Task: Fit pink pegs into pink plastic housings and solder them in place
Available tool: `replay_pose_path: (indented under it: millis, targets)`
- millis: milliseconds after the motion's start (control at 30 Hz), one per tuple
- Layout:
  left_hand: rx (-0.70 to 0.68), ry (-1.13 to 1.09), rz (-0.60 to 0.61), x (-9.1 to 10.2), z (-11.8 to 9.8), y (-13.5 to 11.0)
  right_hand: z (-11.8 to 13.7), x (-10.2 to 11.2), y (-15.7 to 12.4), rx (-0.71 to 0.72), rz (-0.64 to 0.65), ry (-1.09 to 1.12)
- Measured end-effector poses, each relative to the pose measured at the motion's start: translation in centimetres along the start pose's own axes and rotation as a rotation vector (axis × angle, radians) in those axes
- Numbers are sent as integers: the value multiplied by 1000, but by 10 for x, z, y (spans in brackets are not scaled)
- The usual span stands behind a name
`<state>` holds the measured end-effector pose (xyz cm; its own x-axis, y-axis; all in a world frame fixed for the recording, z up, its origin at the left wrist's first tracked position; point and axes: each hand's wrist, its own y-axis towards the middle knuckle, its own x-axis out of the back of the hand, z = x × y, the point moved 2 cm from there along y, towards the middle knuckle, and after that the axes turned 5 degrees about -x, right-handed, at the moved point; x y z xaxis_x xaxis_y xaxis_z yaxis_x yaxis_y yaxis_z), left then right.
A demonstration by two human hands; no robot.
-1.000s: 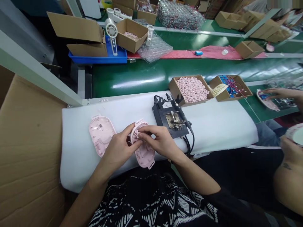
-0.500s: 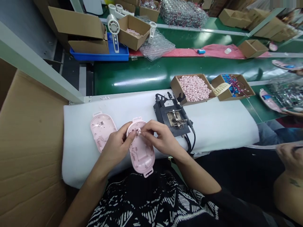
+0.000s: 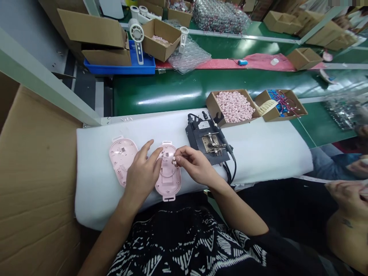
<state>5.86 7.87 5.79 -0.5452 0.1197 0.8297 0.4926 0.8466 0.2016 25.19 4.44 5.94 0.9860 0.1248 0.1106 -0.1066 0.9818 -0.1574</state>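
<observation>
A pink oval plastic shell [image 3: 169,188] with a loop at each end lies in front of me on the white padded mat [image 3: 94,203]. My left hand [image 3: 143,166] hovers at its left edge, fingers spread and holding nothing. Over the right side of the shell, my right hand [image 3: 193,163] pinches a small pale pink plastic part [image 3: 174,161] between thumb and fingers. A second pink shell [image 3: 120,155] rests to the left, partly covered by my left hand.
Right of the shells sits a black electric screwdriver unit [image 3: 205,140] with cables. Behind it stand a box of small pink parts [image 3: 235,107] and a box of blue parts with red wires [image 3: 283,105]. A cardboard wall [image 3: 37,184] rises at left; another person's hand [image 3: 347,195] is at right.
The shell has gone from tilted in my left hand to lying on the mat. My left hand has let go and spread its fingers. My right hand has drawn slightly right with the small part.
</observation>
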Motion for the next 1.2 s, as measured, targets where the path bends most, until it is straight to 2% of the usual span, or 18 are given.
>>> replay_pose_path:
  millis: [67,133,267,367,467,667,800,933,1067,1200]
  targets:
    - [-95,-8,-33,4,-1,-1,-2,1,0,9,-2,-15]
    - [-128,-27,-19,3,2,0,-3,1,3,22,-14,-56]
    - [-14,40,-17,-15,17,3,-9,-4,18,22,-64,-223]
    - [-9,66,-5,-27,24,3,-13,-10,33,20,-102,-399]
    - [-5,110,24,-29,24,3,-17,-14,43,-4,-137,-469]
    - [-28,246,126,-20,12,16,-10,-10,44,-5,-260,-459]
    - [-85,336,97,-16,7,24,3,-12,39,89,-285,-455]
    - [-121,375,10,-28,23,30,8,-18,44,177,-312,-436]
    - [-32,320,74,-44,43,31,9,-21,49,137,-303,-340]
    - [-4,217,82,-44,47,30,10,-21,47,120,-301,-307]
